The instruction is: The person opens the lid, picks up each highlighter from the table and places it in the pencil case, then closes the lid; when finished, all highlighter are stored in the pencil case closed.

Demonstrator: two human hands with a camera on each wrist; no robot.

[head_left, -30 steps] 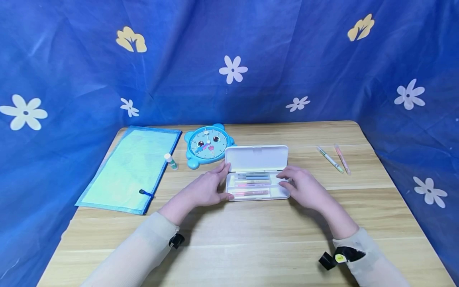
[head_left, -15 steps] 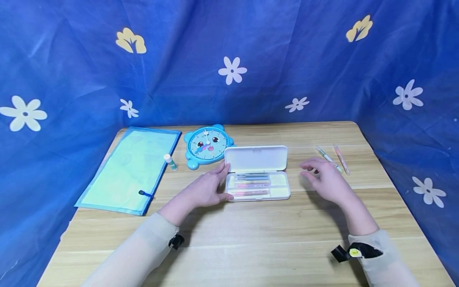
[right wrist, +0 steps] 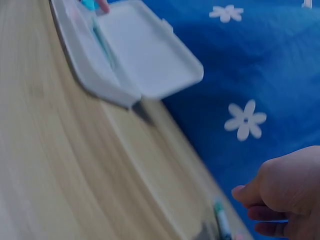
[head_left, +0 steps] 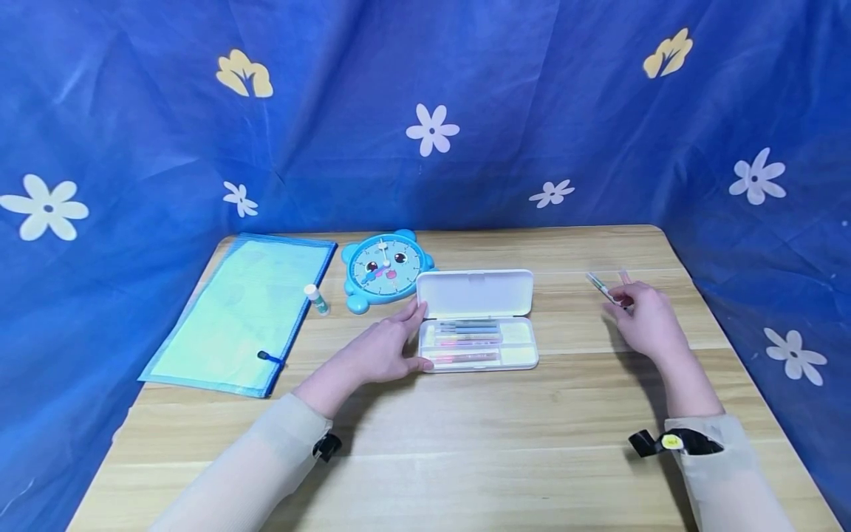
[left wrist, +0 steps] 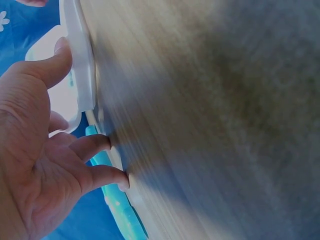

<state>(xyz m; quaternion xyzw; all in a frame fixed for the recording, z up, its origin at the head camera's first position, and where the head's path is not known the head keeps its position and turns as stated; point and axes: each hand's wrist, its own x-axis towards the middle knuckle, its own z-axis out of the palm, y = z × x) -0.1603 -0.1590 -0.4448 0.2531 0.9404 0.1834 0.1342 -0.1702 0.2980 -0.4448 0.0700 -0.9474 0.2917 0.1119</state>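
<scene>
A white pencil case [head_left: 518, 358] lies with its lid raised, several pens [head_left: 468, 341] in its tray. My left hand [head_left: 379, 351] holds the left end of the case, thumb at the front corner and fingers by the lid; the left wrist view shows the thumb [left wrist: 55, 65] against its wall. Over on the right, my right hand [head_left: 648, 321] is above a green-and-white marker [head_left: 598, 284] and a pink marker [head_left: 625, 276], partly covering both. In the right wrist view its fingers are bent and look apart from the green-capped marker [right wrist: 221, 220].
A blue toy clock [head_left: 388, 267] sits behind the case's left side. Further left are a glue stick [head_left: 317, 300] and a light green mesh folder [head_left: 233, 318] with a blue edge. A blue flowered cloth [head_left: 332, 148] hangs behind the wooden table [head_left: 465, 443].
My right hand has moved from the right end of the pencil case across the table to the two markers. My left hand has stayed on the case.
</scene>
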